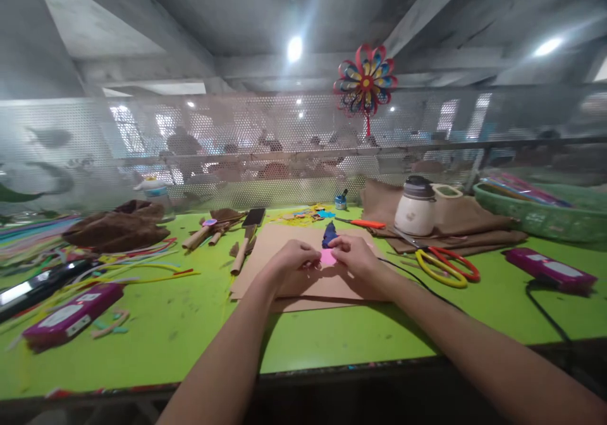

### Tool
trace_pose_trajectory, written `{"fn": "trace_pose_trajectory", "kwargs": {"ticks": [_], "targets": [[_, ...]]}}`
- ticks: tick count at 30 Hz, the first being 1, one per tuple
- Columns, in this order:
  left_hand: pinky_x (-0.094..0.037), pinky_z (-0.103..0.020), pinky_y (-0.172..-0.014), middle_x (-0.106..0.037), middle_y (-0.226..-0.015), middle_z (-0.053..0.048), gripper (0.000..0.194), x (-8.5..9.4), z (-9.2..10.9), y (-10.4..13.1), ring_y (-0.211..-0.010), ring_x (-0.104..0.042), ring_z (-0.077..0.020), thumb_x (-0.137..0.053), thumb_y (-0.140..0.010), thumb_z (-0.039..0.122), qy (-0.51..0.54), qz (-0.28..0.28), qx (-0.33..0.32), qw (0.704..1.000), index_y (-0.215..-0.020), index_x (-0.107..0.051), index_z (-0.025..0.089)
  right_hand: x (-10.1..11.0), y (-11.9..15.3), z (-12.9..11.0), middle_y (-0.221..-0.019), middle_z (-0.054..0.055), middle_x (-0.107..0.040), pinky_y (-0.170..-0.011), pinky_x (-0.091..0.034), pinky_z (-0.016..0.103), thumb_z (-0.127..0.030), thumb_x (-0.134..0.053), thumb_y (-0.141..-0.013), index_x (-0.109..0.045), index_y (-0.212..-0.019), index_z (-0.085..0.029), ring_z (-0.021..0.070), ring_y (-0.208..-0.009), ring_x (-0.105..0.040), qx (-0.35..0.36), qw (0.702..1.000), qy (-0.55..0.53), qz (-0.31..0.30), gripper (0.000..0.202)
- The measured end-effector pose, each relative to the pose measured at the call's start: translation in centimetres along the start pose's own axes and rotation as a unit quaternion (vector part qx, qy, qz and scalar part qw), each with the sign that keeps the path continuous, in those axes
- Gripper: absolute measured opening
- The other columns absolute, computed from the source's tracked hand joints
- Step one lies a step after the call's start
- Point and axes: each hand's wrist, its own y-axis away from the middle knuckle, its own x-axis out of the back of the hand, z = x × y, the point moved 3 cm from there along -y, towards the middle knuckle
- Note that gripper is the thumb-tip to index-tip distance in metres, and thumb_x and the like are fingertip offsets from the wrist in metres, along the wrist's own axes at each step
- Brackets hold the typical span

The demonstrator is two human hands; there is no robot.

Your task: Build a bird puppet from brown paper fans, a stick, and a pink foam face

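Note:
Both hands meet over a brown paper sheet (pixel 258 267) on the green table. A small pink paper piece (pixel 327 257) sits between them. My left hand (pixel 296 259) pinches its left edge with closed fingers. On the other side, my right hand (pixel 351 255) has its thumb and finger closed on the piece's right edge. Just beyond the right fingertips is a crumpled dark blue piece (pixel 329 234); whether the right hand touches it I cannot tell. The undersides of the fingers are hidden.
Scissors (pixel 448 267), a brown cloth (pixel 488 222) and a lidded jar (pixel 415 207) lie right of the paper. An orange-handled tool (pixel 367 224) is behind it. Brown rolled pieces (pixel 241 254) and a purple box (pixel 76 314) are left; another purple box (pixel 550 268) is far right.

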Motion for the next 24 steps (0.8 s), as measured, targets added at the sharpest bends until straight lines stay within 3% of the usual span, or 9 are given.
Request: {"fn": "trace_pose_trajectory", "kwargs": {"ticks": [4, 9, 11, 14, 21, 24], "targets": [[-0.045, -0.028, -0.066, -0.069, -0.081, -0.008, 0.031, -0.2, -0.4, -0.7, -0.075, -0.061, -0.0192, -0.066, -0.066, 0.029, -0.066, 0.015, -0.027, 0.997, -0.093, -0.069, 0.012, 0.6, 0.9, 0.7, -0.068, 0.004, -0.067, -0.051, -0.040, 0.023, -0.014, -0.057, -0.079, -0.068, -0.105, -0.008, 0.0133, -0.056, -0.057, -0.017, 0.999, 0.037, -0.028, 0.029], [-0.045, -0.026, -0.068, -0.068, -0.089, -0.004, 0.042, -2.2, -0.1, -0.4, -0.078, -0.061, -0.0181, -0.076, -0.060, 0.030, -0.117, -0.095, -0.078, 0.985, -0.098, -0.069, 0.018, 0.9, 1.4, 0.6, -0.082, 0.008, -0.073, -0.066, -0.044, 0.026, -0.008, -0.059, -0.076, -0.073, -0.097, -0.012, 0.0176, -0.073, -0.063, 0.013, 0.992, 0.115, -0.045, 0.026], [-0.043, -0.026, -0.065, -0.065, -0.087, -0.003, 0.038, -2.7, 0.2, -0.1, -0.075, -0.058, -0.0167, -0.075, -0.060, 0.031, -0.140, -0.109, -0.091, 0.980, -0.096, -0.068, 0.018, 0.8, 1.5, 0.5, -0.086, 0.009, -0.073, -0.069, -0.044, 0.026, -0.009, -0.057, -0.078, -0.073, -0.095, -0.014, 0.0179, -0.076, -0.064, 0.023, 0.990, 0.136, -0.041, 0.024], [-0.041, -0.027, -0.062, -0.061, -0.082, -0.002, 0.031, -3.1, 0.6, 0.4, -0.070, -0.053, -0.0160, -0.072, -0.063, 0.032, -0.176, -0.089, -0.099, 0.975, -0.089, -0.065, 0.016, 0.7, 1.7, 0.1, -0.087, 0.009, -0.074, -0.070, -0.044, 0.026, -0.011, -0.056, -0.081, -0.073, -0.095, -0.015, 0.0179, -0.078, -0.064, 0.030, 0.987, 0.154, -0.041, 0.023], [-0.040, -0.029, -0.065, -0.060, -0.084, -0.003, 0.031, -3.9, 0.8, 0.0, -0.075, -0.055, -0.0196, -0.064, -0.069, 0.031, -0.235, -0.018, -0.110, 0.966, -0.096, -0.063, 0.016, 0.7, 1.6, -0.5, -0.090, 0.011, -0.074, -0.069, -0.043, 0.027, -0.013, -0.055, -0.080, -0.073, -0.099, -0.014, 0.0204, -0.081, -0.065, 0.043, 0.982, 0.178, -0.051, 0.026], [-0.040, -0.031, -0.068, -0.059, -0.086, -0.005, 0.022, -3.7, 0.7, -0.2, -0.077, -0.054, -0.0210, -0.060, -0.074, 0.033, -0.270, 0.000, -0.122, 0.955, -0.087, -0.066, 0.016, 0.5, 1.3, -0.4, -0.088, 0.010, -0.074, -0.068, -0.043, 0.026, -0.014, -0.056, -0.080, -0.073, -0.097, -0.015, 0.0193, -0.079, -0.065, 0.045, 0.982, 0.173, -0.054, 0.025]]}}
